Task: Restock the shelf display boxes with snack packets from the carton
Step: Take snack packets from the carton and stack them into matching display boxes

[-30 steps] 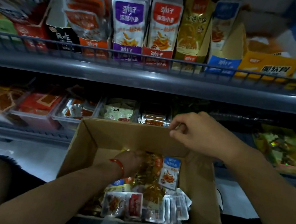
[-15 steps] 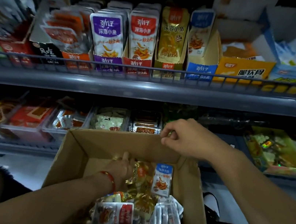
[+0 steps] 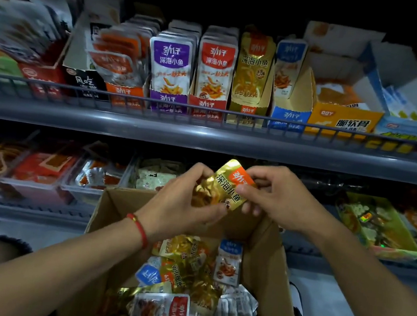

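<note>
While both hands meet above the open carton (image 3: pixel 274 289), they share one gold snack packet (image 3: pixel 227 187): the left hand (image 3: pixel 181 205), a red cord at its wrist, curls its fingers round the packet's lower end, and the right hand (image 3: pixel 277 195) pinches the upper corner between thumb and fingertips. The packet is tilted, its orange label corner pointing up and to the right, and it hangs just over the carton's far wall. Inside the carton lie more packets in a loose heap, gold, blue-topped (image 3: pixel 228 262) and clear ones with red labels (image 3: pixel 165 313). Beyond it runs a grey shelf (image 3: pixel 205 137) with a wire rail, where display boxes stand in a row: purple (image 3: pixel 167 97), red (image 3: pixel 207 103), gold (image 3: pixel 248 107) and blue (image 3: pixel 288 115), each with upright packets; the blue box looks only partly filled. A lower shelf holds flat trays (image 3: pixel 37 173) of wrapped snacks. The top of the view is dark, the far left of the upper shelf is blurred, and the carton's near edge is cut off at the bottom.
</note>
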Demonstrator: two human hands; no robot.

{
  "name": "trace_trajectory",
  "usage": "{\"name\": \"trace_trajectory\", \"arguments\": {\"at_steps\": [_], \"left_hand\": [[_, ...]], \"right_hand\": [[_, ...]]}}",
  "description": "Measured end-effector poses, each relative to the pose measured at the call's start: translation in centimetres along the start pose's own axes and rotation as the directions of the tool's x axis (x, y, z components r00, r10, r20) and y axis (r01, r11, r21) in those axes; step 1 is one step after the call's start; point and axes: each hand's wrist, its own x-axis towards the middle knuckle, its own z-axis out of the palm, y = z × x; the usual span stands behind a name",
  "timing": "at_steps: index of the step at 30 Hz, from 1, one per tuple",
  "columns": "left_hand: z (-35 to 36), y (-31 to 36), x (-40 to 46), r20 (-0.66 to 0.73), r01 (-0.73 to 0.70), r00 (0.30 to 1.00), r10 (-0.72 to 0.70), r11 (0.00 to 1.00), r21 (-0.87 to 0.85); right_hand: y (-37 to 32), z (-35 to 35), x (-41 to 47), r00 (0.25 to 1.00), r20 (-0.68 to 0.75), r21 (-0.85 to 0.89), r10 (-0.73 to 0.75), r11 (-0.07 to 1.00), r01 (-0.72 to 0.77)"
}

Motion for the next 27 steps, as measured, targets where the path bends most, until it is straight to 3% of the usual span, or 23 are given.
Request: {"name": "trace_trajectory", "arguments": {"at_steps": [3, 7, 12, 15, 19, 27], "left_hand": [[-0.3, 0.0, 0.3, -0.073, -0.019, 0.997, 0.003, 0.974, -0.227], [-0.6, 0.2, 0.9, -0.114, -0.009, 0.993, -0.024, 0.96, -0.28], [-2.2, 0.1, 1.7, -0.225, -0.05, 0.974, 0.02, 0.991, -0.126], [-3.9, -0.8, 2.1, -0.348, -0.055, 0.933, 0.085, 0.994, 0.095], [-5.0, -1.1, 2.6, -0.412, -0.045, 0.906, 0.095, 0.99, 0.131], [-6.0, -1.3, 2.7, -0.409, -0.069, 0.899, 0.155, 0.974, 0.217]], "right_hand": [[-0.9, -0.1, -0.5, 0.999, -0.043, -0.003, -0.003, 1.0, 0.003], [-2.1, -0.7, -0.8, 0.987, -0.161, 0.027, -0.009, 1.0, 0.014], [-5.2, -4.6, 0.0, 0.936, -0.332, -0.273, -0.116, 0.962, 0.022], [-8.0, -9.4, 1.9, 0.828, -0.447, -0.455, -0.338, 0.883, 0.114], [-10.5, -14.3, 6.5, 0.712, -0.535, -0.579, -0.456, 0.811, 0.084], [-11.1, -14.9, 13.3, 0.747, -0.492, -0.706, -0.447, 0.706, -0.043]]}}
